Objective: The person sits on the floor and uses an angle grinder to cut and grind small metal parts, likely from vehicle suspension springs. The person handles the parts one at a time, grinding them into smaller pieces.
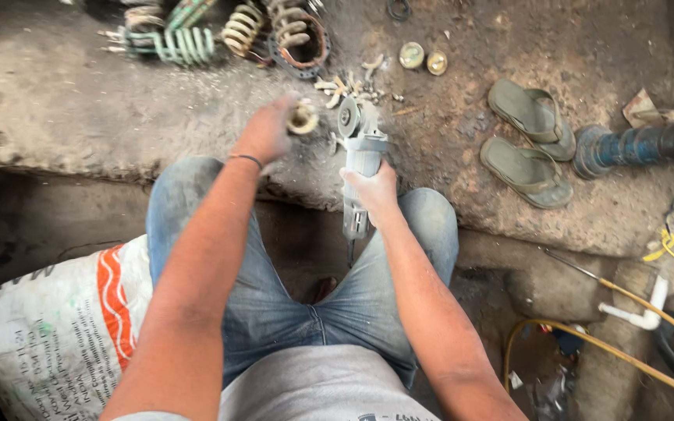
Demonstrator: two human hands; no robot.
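Note:
My right hand (374, 189) grips the body of a grey angle grinder (360, 148), its disc pointing away from me over the dirty concrete floor. My left hand (265, 131) is blurred and holds a small round metal ring-like part (303, 118) just left of the grinder's disc. A dark band sits on my left wrist. Several small pale metal pieces (349, 87) lie scattered on the floor just beyond the grinder. I sit with my knees apart in blue jeans.
Coil springs (189, 39) and a rusty ring (302, 43) lie at the top. Two small round caps (423, 58) and a pair of green sandals (530, 140) rest to the right. A blue pipe (641, 144), yellow hose (610, 351) and white printed sack (56, 327) flank me.

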